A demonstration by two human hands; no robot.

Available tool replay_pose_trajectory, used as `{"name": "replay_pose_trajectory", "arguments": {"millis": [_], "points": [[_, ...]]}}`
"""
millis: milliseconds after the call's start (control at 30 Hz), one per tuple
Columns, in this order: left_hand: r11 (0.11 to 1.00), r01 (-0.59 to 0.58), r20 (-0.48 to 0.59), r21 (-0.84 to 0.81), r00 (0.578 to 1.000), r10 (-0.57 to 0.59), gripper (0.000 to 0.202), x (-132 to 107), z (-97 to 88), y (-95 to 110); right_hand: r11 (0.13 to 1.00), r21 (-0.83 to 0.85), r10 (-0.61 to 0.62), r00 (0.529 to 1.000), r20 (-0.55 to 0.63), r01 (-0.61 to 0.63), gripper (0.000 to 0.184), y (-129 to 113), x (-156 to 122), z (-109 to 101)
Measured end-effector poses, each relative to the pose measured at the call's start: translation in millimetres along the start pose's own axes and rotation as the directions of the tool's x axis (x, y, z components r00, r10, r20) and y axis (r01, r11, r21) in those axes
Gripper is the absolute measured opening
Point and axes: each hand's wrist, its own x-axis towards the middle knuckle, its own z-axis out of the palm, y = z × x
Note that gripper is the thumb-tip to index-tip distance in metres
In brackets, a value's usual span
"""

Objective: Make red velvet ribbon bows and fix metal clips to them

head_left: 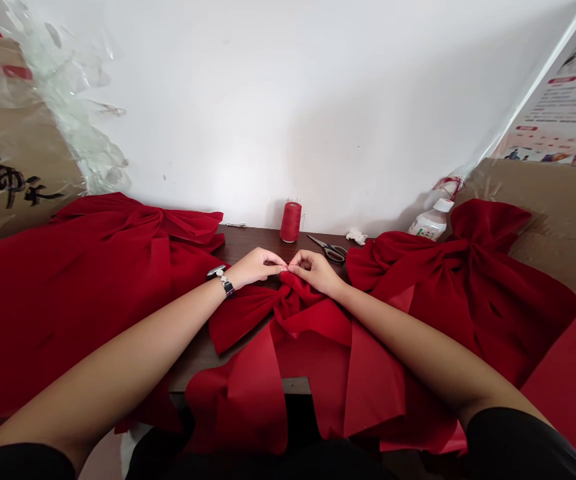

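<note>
A red fabric bow (295, 303) lies on the dark brown table (203, 363), its long tails hanging over the front edge. Both hands meet at the top of its gathered middle, fingertips nearly touching. My left hand (257, 265), with a watch at the wrist, is closed in a pinch on the bow's upper edge. Across from it, my right hand (317, 270) pinches the same spot from the other side. Whether a needle or thread sits between the fingertips is too small to make out. Just behind the hands stands a red thread spool (291, 222) with needles stuck in its top.
Scissors (329, 250) lie behind my right hand, near a crumpled white scrap (357, 237). Larger red bows (461, 267) and red fabric (93, 267) flank the work. A white-capped bottle (431, 220) stands at back right. Cardboard (18, 153) and a white wall (288, 100) bound the space.
</note>
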Motion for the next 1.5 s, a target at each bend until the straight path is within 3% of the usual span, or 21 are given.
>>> {"name": "replay_pose_trajectory", "arguments": {"millis": [267,533,900,1067,1167,1267,1367,1500], "points": [[0.999,0.001,0.023,-0.037,1.0,0.0,0.039,-0.3,-1.2,-1.1,0.999,0.044,0.004,0.999,-0.052,-0.002,0.029,-2.9,-1.3,2.7],[0.997,-0.038,0.085,-0.063,0.995,0.044,0.037,1.2,-3.1,-1.5,0.952,0.279,0.091,0.989,0.117,-0.121,0.047,-1.7,3.3,-2.8],[0.998,-0.032,0.085,-0.054,0.996,0.036,0.034,2.9,-2.3,-3.6,0.909,0.362,0.155,0.974,0.164,-0.206,0.043,-4.2,3.7,-5.4],[0.999,-0.018,0.099,-0.048,0.995,0.023,0.035,2.6,-2.6,-3.6,0.933,0.335,0.094,0.987,0.127,-0.132,0.036,-5.2,2.5,-8.0],[1.0,-0.014,0.1,-0.026,0.995,0.016,0.035,3.3,-2.6,-4.6,0.977,0.213,-0.037,0.999,0.03,0.03,0.028,-9.6,0.5,-8.1],[1.0,-0.018,0.106,-0.021,0.994,0.02,0.035,3.7,-2.4,-5.3,0.985,0.031,-0.167,0.986,0.01,0.167,0.017,-14.9,-2.1,-7.8],[0.999,-0.009,0.113,-0.032,0.994,0.013,0.034,3.0,-2.2,-4.6,0.987,-0.027,-0.155,0.987,0.049,0.157,0.013,-15.0,-2.8,-8.6],[0.998,0.02,0.116,-0.064,0.993,-0.012,0.033,1.5,-2.4,-3.0,0.996,0.07,-0.06,0.988,0.14,0.05,0.018,-9.1,-0.6,-9.9]]}}
